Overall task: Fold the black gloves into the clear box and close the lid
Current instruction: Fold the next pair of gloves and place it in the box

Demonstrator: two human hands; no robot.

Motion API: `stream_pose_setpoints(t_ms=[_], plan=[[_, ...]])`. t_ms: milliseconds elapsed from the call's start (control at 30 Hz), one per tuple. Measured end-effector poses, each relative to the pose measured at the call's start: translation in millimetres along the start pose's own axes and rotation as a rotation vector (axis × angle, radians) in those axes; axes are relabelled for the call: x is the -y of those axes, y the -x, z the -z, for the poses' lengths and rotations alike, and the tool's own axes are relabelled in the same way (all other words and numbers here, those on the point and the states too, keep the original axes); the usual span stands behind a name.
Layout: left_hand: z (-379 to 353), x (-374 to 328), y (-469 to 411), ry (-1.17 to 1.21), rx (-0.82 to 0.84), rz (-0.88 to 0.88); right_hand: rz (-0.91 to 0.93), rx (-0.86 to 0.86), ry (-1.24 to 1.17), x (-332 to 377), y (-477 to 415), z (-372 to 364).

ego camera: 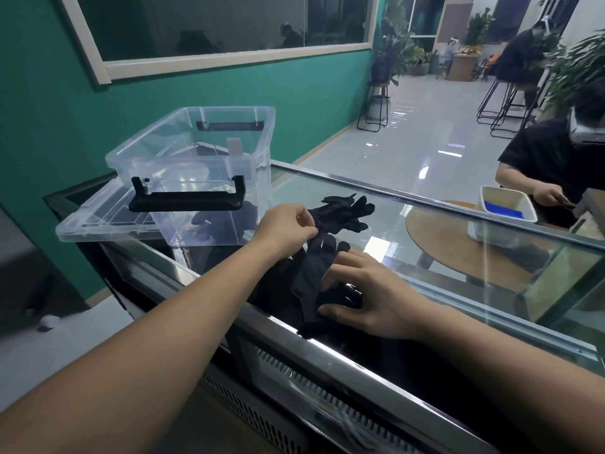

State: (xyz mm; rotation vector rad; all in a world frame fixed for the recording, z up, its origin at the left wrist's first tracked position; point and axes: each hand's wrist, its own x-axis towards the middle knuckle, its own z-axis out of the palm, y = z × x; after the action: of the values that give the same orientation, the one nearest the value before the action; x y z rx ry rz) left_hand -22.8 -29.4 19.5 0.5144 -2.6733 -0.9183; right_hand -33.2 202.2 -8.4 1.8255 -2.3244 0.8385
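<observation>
Two bare forearms reach over a glass-topped display counter (458, 253). The clear plastic box with black clip handles (203, 158) stands open at 10 o'clock from the hands. Its clear flat lid (95, 224) lies at the box's 8 o'clock, and whether it is tucked under the box I cannot tell. The black fabric gloves (343, 214) are outside the box on the glass, some heaped at 12 o'clock. One long black glove (309, 283) lies under the hands.

Step judged: folding, early. Next move wants that glove doubled over, then carried to the box.

Left hand (288, 229) pinches the glove's far end, wrist raised. Right hand (370, 296) has its fingers spread flat — pressing the near end down.
</observation>
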Motion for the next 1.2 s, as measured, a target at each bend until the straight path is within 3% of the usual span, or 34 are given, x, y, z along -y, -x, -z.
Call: stream_pose_setpoints(t_ms=[167, 333, 500, 667, 967, 1200], plan=[[-3.9, 3.4, -1.3, -0.103, 0.033, 0.049, -0.005, -0.004, -0.010, 1.1, 0.2, 0.1], [-3.2, -2.7, -0.9, -0.122, -0.038, -0.055, -0.008, -0.009, -0.006, 0.8, 0.7, 0.5], [-0.6, -8.8, 0.3, -0.129, 0.154, -0.058, 0.004, -0.008, -0.011, -0.1, 0.0, -0.3], [-5.1, -12.8, -2.0, -0.142, 0.192, -0.071, 0.012, -0.019, -0.010, 1.9, -0.2, 1.4], [-13.8, -9.1, 8.3, -0.057, -0.036, -0.126, 0.019, -0.016, -0.017, 2.6, -0.2, 1.2], [2.2, 16.5, 58.9, 0.037, -0.132, -0.315, -0.103, -0.188, -0.027, -0.3, 1.8, -0.1]])
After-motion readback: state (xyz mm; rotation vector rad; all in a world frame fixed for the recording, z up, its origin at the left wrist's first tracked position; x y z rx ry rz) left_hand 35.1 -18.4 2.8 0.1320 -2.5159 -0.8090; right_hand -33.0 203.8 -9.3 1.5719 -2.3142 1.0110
